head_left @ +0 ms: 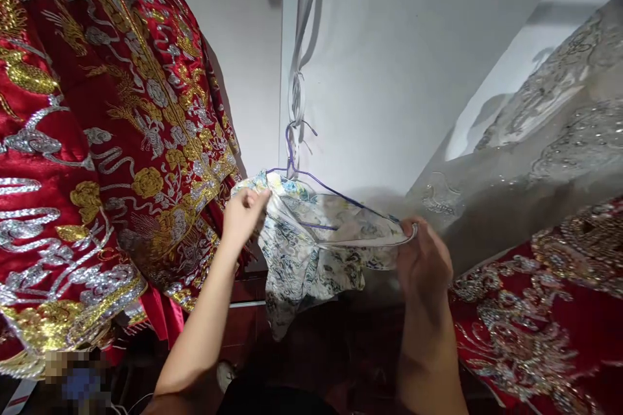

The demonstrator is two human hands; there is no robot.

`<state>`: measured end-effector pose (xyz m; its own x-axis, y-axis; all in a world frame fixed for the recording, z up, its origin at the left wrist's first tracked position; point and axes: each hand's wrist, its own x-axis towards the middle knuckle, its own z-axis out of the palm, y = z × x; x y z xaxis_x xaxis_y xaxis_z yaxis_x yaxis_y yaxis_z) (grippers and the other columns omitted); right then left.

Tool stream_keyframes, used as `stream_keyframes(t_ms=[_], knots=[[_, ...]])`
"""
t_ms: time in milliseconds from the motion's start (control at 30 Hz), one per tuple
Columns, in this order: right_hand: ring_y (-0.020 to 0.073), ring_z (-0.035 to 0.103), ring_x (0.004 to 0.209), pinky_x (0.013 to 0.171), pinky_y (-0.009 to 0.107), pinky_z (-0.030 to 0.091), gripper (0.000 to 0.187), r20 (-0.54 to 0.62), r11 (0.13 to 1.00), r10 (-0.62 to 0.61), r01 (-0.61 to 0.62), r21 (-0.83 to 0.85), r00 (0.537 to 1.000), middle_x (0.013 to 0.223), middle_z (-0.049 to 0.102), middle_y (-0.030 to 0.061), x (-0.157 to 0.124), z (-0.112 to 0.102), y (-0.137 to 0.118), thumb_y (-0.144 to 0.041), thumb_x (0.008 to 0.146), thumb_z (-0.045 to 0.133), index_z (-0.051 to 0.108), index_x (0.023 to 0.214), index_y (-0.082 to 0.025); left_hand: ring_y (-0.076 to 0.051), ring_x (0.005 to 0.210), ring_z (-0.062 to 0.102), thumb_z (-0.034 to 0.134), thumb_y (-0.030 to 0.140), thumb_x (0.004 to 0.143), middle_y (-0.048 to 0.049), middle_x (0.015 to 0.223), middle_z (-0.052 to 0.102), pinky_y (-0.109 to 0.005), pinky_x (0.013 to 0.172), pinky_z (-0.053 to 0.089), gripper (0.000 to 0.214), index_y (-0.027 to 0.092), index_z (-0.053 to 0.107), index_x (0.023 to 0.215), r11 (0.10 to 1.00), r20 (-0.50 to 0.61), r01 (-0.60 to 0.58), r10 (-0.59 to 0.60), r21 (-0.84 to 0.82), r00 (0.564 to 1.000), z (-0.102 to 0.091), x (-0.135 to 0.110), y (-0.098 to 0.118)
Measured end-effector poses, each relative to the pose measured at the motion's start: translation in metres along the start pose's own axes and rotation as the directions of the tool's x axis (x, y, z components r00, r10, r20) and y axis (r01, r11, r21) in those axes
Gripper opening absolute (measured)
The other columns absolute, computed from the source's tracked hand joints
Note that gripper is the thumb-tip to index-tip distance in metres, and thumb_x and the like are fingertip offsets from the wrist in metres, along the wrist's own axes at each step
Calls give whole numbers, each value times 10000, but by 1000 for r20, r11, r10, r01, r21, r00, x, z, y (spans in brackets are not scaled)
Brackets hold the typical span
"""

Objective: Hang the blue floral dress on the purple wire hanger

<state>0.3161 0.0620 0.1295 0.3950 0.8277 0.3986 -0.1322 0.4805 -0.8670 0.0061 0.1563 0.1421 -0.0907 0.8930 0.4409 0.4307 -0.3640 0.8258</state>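
A small blue-and-white floral garment [302,253] hangs on a thin purple wire hanger [321,188], whose hook catches a white strap [296,91] on the wall. My left hand [242,214] pinches the garment's left shoulder by the hanger end. At the right end of the hanger, my right hand [422,258] is closed on the garment's white-piped edge. Both arms reach up from below.
A red robe with gold and silver embroidery [97,142] hangs at the left, close to my left arm. A silver-grey sequined dress [545,155] and a red embroidered garment [540,311] hang at the right. A white wall [389,65] is behind.
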Motion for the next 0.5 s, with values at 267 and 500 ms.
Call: stream_keyframes(t_ms=[267, 500], knots=[[187, 604, 697, 684, 322, 521, 232, -64, 885, 171, -125, 448, 983, 713, 602, 0, -3, -22, 22, -389, 891, 602, 570, 706, -251, -140, 639, 559, 624, 299, 832, 32, 704, 608, -244, 645, 394, 176, 215, 539, 961, 991, 59, -131, 132, -15, 989, 5, 26, 3], [216, 708, 838, 892, 424, 540, 111, -42, 728, 484, -376, 574, 874, 826, 751, -4, -24, -35, 82, -280, 828, 582, 693, 831, -269, -135, 712, 515, 686, 373, 802, 29, 773, 591, -236, 662, 349, 209, 200, 597, 879, 991, -79, -82, 74, -105, 994, 6, 19, 9]])
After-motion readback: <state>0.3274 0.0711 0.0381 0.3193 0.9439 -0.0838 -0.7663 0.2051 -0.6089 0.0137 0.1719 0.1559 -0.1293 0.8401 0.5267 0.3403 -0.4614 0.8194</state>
